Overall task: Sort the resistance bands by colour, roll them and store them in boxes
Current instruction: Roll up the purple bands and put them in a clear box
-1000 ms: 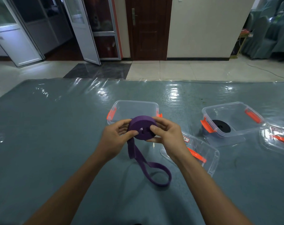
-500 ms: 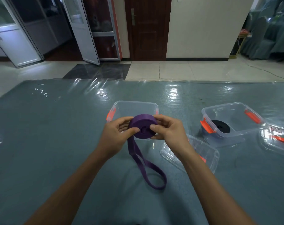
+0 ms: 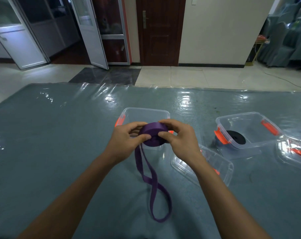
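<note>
Dark wooden door [image 3: 161, 31] in a cream wall [image 3: 220, 28], pale glossy floor tiles [image 3: 184, 76] with a dark patch [image 3: 108, 75], white-framed glass doors [image 3: 92, 31] open at left, grey draped chairs [image 3: 287, 38] at right, grey-blue surface [image 3: 51, 135] under shiny plastic [image 3: 110, 98]

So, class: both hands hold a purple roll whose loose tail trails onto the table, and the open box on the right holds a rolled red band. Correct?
Not quite: the head view shows the rolled band in the right box is black, not red. The rest stands: left hand and right hand hold the purple roll, its tail trailing onto the table.
</note>
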Demonstrator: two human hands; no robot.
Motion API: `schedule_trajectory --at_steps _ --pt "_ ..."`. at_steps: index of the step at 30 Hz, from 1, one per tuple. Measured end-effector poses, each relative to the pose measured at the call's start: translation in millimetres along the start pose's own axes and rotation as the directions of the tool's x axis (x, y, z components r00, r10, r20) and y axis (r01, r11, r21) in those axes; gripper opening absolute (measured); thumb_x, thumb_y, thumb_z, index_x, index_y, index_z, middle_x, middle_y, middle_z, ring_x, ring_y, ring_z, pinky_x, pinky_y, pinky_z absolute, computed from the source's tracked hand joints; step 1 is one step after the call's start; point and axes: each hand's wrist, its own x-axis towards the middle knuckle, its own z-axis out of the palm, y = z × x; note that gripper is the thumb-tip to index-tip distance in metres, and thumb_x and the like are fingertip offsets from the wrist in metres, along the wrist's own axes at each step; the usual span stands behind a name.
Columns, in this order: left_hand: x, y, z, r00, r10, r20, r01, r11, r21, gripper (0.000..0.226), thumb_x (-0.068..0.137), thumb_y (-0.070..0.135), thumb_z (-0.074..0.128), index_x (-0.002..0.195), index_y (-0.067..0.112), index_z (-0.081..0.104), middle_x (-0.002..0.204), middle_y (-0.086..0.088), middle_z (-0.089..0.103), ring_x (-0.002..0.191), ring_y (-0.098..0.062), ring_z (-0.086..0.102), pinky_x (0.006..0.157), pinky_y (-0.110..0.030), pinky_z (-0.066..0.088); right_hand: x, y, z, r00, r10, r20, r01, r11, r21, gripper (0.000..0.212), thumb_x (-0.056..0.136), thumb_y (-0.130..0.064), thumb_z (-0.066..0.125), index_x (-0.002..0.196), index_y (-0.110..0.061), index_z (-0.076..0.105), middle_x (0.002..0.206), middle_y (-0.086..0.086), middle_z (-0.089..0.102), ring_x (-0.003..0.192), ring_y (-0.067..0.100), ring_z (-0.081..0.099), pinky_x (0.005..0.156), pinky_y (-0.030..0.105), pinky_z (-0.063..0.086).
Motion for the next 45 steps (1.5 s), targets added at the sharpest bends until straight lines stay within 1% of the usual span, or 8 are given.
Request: schedule_trajectory --at_steps 4,16,20,25,31,37,42,45 --pt "4 0 -1 0.998 -0.063 0.01 0.063 0.991 -0.117 0.036 0.081 0.001 0.08 0.106 0.025 0.071 0.096 0.003 0.079 0.093 -0.016 0.075 0.089 -0.027 0.058 2 -6 -2 0.996 0.081 -0.047 -0.07 0.975 0.211 0.039 0.083 0.001 0.074 0.099 -0.034 0.074 0.096 0.005 0.077 0.09 0.026 0.074 0.073 0.054 0.062" --pt "0 -6 3 0.995 -0.092 -0.027 0.082 0.959 -0.27 0.029 0.086 0.0 0.074 0.111 0.016 0.072 0.105 -0.001 0.078 0.1 -0.02 0.075 0.09 -0.028 0.058 -9 -2 7 0.975 0.219 0.032 -0.198 0.799 0.567 0.026 0.092 -0.002 0.067 0.115 -0.013 0.068 0.109 0.01 0.075 0.102 0.029 0.073 0.076 0.045 0.062" --pt "-5 -10 -4 0.993 -0.109 0.037 0.112 0.991 -0.073 0.03 0.082 0.0 0.079 0.106 0.017 0.074 0.095 0.005 0.079 0.09 -0.013 0.075 0.086 -0.025 0.059 -11 4 4 0.996 0.086 -0.011 -0.084 0.986 0.142 0.031 0.087 -0.007 0.074 0.112 -0.024 0.068 0.105 -0.004 0.075 0.103 0.013 0.069 0.089 0.034 0.058" --pt "-7 -7 -9 0.99 -0.048 0.13 0.036 0.995 0.094 0.035 0.077 0.001 0.084 0.102 0.023 0.074 0.089 0.011 0.078 0.081 -0.007 0.074 0.077 -0.017 0.056 -9 4 -5 0.985 -0.016 0.172 0.06 0.966 -0.25 0.028 0.085 -0.017 0.077 0.112 -0.022 0.074 0.099 -0.017 0.073 0.097 -0.002 0.066 0.089 0.016 0.049" --pt "-11 -8 -3 0.995 -0.101 -0.001 0.1 0.987 -0.123 0.03 0.077 0.004 0.084 0.098 0.024 0.075 0.09 0.005 0.079 0.084 -0.011 0.075 0.078 -0.018 0.057 -13 7 -4 0.985 0.157 0.071 -0.169 0.955 0.242 0.038 0.087 0.003 0.07 0.09 -0.034 0.078 0.092 0.005 0.078 0.088 0.026 0.074 0.075 0.046 0.063" --pt "-15 -11 -1 0.99 -0.139 -0.029 0.131 0.973 -0.188 0.03 0.079 -0.001 0.081 0.102 0.018 0.075 0.095 -0.001 0.079 0.09 -0.019 0.075 0.083 -0.023 0.058 -23 19 4 0.955 0.278 0.104 -0.29 0.799 0.526 0.025 0.094 -0.002 0.063 0.119 -0.006 0.067 0.111 0.014 0.075 0.104 0.031 0.072 0.077 0.045 0.062" --pt "-13 -11 -6 0.992 -0.128 -0.002 0.128 0.991 -0.028 0.029 0.077 -0.003 0.082 0.1 0.013 0.074 0.088 0.001 0.078 0.084 -0.011 0.075 0.082 -0.021 0.057 -23 20 1 0.994 0.086 0.061 -0.092 0.99 0.107 0.035 0.088 -0.005 0.072 0.117 -0.025 0.068 0.108 -0.006 0.075 0.102 0.012 0.07 0.086 0.031 0.058" --pt "-14 -9 -4 0.996 -0.092 0.013 0.091 0.995 0.03 0.032 0.075 -0.003 0.084 0.101 0.014 0.074 0.086 0.006 0.078 0.081 -0.006 0.074 0.079 -0.016 0.055 -19 15 -2 0.99 -0.03 0.139 0.05 0.989 -0.138 0.036 0.083 -0.016 0.077 0.11 -0.039 0.069 0.101 -0.023 0.072 0.1 0.0 0.067 0.091 0.019 0.052"
